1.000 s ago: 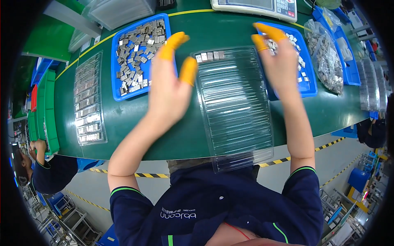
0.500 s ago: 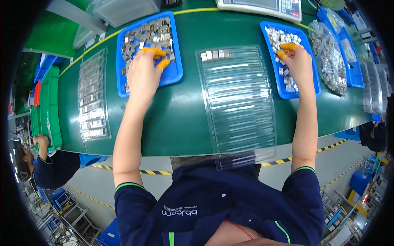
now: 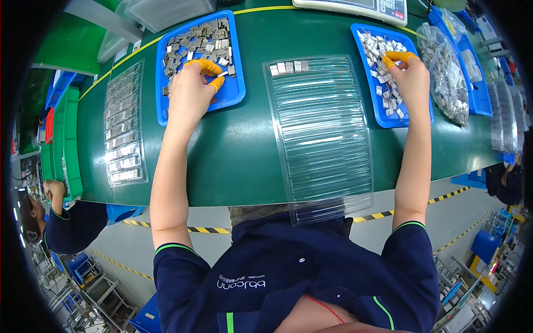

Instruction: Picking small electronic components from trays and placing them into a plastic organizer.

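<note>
My left grip (image 3: 220, 76) and right grip (image 3: 386, 56), spread a second earlier, now curl over blue trays (image 3: 237, 58); whether they hold pieces (image 3: 207, 47), I cannot tell.

White lettering (image 3: 241, 284), upside down, across the navy shirt's chest (image 3: 300, 238)

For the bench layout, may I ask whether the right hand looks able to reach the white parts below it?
Likely yes: the right hand is over the open-topped blue tray, and no lid covers the white parts.
</note>
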Motion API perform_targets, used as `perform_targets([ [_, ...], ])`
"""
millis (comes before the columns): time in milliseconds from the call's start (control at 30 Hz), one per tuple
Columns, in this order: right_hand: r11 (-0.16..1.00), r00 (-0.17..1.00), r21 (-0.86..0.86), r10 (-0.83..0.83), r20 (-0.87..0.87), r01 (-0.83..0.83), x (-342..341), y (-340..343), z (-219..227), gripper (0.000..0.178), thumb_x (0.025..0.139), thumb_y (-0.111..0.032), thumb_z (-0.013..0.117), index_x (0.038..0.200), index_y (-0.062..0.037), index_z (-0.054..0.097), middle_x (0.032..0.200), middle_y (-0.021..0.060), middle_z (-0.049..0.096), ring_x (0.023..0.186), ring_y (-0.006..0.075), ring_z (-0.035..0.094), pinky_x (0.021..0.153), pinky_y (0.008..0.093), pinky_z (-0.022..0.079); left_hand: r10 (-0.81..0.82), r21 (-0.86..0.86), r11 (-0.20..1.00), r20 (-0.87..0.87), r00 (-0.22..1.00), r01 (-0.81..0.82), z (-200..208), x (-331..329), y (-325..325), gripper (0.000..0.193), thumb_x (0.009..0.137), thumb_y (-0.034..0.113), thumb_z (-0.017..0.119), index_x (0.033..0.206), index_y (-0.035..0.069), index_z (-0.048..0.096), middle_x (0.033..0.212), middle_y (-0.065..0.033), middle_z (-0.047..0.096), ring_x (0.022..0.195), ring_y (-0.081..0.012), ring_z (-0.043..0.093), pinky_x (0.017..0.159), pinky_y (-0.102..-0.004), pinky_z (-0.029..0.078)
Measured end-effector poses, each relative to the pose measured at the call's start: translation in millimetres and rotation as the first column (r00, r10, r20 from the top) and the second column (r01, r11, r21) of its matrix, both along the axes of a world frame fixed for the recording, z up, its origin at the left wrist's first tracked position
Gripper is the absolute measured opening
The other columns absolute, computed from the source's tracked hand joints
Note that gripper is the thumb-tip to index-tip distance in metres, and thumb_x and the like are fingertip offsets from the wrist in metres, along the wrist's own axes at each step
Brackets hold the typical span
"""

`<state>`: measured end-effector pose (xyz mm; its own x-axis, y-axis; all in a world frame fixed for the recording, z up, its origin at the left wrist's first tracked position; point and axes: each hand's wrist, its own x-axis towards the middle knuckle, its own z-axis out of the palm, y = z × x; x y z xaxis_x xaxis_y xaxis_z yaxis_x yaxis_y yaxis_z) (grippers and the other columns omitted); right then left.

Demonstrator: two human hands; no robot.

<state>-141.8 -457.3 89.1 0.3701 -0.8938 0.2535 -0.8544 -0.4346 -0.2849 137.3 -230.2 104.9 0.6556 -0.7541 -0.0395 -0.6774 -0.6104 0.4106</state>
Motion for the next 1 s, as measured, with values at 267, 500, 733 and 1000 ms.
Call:
perform_targets([
  [267,0.943,0.801,-0.310,0.277,0.531,-0.121,3.4,2.0,6.1,0.020,0.070,-0.011,0.070,0.088,-0.0037,0.066,0.085,0.0061,0.066,0.072,0.0130,0.062,0.068,0.0242,0.049,-0.276,-0.578,0.795,-0.613,0.740,-0.183,-9.1,-0.2,-2.9,0.025,0.075,0.007,0.067,0.099,0.002,0.061,0.087,-0.0043,0.061,0.082,-0.0101,0.057,0.078,-0.0207,0.044],
  [500,0.769,0.539,0.050,0.398,0.742,-0.638,48.8,55.7,26.4,0.019,0.074,-0.001,0.064,0.092,0.0018,0.060,0.083,0.0067,0.063,0.077,0.0111,0.060,0.072,0.0224,0.050,-0.407,-0.545,0.822,-0.764,0.500,-0.165,2.2,-52.7,-14.6,0.026,0.077,0.004,0.064,0.102,-0.003,0.057,0.090,-0.0112,0.064,0.080,-0.0149,0.062,0.074,-0.0235,0.048],
  [733,0.575,0.520,0.384,0.085,0.850,-0.722,63.1,97.0,6.6,0.021,0.073,0.000,0.065,0.093,0.0011,0.061,0.086,0.0065,0.063,0.079,0.0109,0.060,0.075,0.0223,0.049,-0.450,-0.527,0.796,-0.844,0.293,-0.297,-18.9,-73.0,-15.0,0.028,0.081,0.003,0.060,0.107,-0.007,0.053,0.096,-0.0162,0.062,0.084,-0.0205,0.064,0.075,-0.0253,0.053],
  [1000,0.593,0.542,0.379,0.116,0.833,-0.710,61.7,104.5,5.1,0.021,0.072,0.001,0.066,0.093,0.0025,0.062,0.088,0.0071,0.064,0.083,0.0126,0.061,0.080,0.0245,0.048,-0.447,-0.492,0.819,-0.869,0.210,-0.294,-19.6,-71.6,-11.3,0.024,0.082,0.003,0.059,0.104,-0.005,0.054,0.101,-0.0136,0.060,0.091,-0.0221,0.062,0.081,-0.0278,0.052],
])
